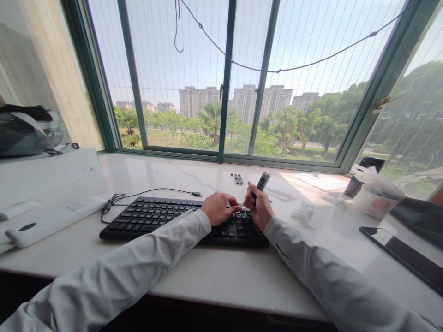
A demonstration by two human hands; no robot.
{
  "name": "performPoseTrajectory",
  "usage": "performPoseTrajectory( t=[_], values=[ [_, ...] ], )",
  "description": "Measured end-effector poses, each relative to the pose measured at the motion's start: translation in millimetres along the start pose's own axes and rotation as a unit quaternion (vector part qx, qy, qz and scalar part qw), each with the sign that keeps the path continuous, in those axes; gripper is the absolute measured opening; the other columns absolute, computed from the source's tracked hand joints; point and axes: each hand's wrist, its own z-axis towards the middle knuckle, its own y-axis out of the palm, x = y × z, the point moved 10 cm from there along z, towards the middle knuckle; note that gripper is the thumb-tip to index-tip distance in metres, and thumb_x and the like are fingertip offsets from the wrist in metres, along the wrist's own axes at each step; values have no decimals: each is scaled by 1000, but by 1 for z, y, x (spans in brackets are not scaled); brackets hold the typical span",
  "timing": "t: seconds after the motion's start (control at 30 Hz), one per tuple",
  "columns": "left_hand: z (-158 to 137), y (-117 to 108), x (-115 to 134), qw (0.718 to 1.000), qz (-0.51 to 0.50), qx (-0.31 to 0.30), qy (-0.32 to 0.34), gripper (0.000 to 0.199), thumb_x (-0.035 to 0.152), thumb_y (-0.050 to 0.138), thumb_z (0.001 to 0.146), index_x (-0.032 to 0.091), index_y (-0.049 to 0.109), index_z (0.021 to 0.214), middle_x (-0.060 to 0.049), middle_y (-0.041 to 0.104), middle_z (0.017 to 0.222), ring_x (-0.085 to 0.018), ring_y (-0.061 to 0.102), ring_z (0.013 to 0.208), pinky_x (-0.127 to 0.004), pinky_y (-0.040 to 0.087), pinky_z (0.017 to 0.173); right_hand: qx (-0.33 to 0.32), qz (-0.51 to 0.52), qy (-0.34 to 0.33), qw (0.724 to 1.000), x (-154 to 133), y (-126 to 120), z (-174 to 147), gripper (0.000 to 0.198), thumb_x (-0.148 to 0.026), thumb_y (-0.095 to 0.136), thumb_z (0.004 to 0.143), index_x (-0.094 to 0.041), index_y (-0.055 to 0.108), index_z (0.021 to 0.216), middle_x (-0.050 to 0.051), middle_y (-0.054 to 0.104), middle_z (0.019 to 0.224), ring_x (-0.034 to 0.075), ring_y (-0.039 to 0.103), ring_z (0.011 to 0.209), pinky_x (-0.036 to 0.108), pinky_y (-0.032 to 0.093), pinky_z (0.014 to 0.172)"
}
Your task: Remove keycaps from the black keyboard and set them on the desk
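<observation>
A black keyboard (148, 214) lies on the white counter, its cable running off behind its left half. My right hand (259, 207) is closed around a dark keycap puller (263, 180), held upright over the keyboard's right end. Thin wires of the puller show below the fist, close to the number pad. My left hand (219, 208) rests over the keys beside it, thumb and fingertips pinched near those wires. Whatever sits in that pinch is too small to make out. Several loose black keycaps (237, 179) lie behind the keyboard.
A white elongated device (57, 221) and a white box (48, 173) with a helmet (29, 129) on it stand left. At right are a phone (404, 258), a bagged cup (377, 198), paper (321, 180) and crumpled plastic (304, 213). A USB plug (196, 194) lies behind the keyboard.
</observation>
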Motion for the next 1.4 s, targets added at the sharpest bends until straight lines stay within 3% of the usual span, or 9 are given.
performPoseTrajectory(
  t=[0.37,0.77,1.1,1.4],
  values=[
    [-1,8,10,999,-8,-20,28,21,40,56,83,27,72,88,3,72,90,-15,62,77,-24,44,71,-19,4,-4,1000,-2,6,-2,40,-37,68,73,-22,35,56,-9,25,46,7,24,41,25,27,41],
    [-3,7,13,997,62,-48,19,23,40,49,87,27,67,90,-1,71,91,-20,63,86,-28,45,76,21,-5,18,1000,4,-4,0,39,-35,68,72,-22,34,56,-9,24,46,7,23,41,25,30,41],
    [-4,13,18,989,104,-86,54,24,38,47,87,26,68,92,-3,70,95,-22,64,88,-30,45,74,54,-54,-17,997,8,-7,-2,40,-37,69,70,-22,36,53,-8,28,46,8,26,41,27,26,41],
    [-4,17,17,987,91,-108,72,25,39,48,87,27,69,93,-3,71,97,-24,64,92,-30,46,75,-20,-4,-14,1000,6,8,-4,44,-40,68,71,-22,30,56,-10,19,46,6,16,40,23,15,37]
  ],
)
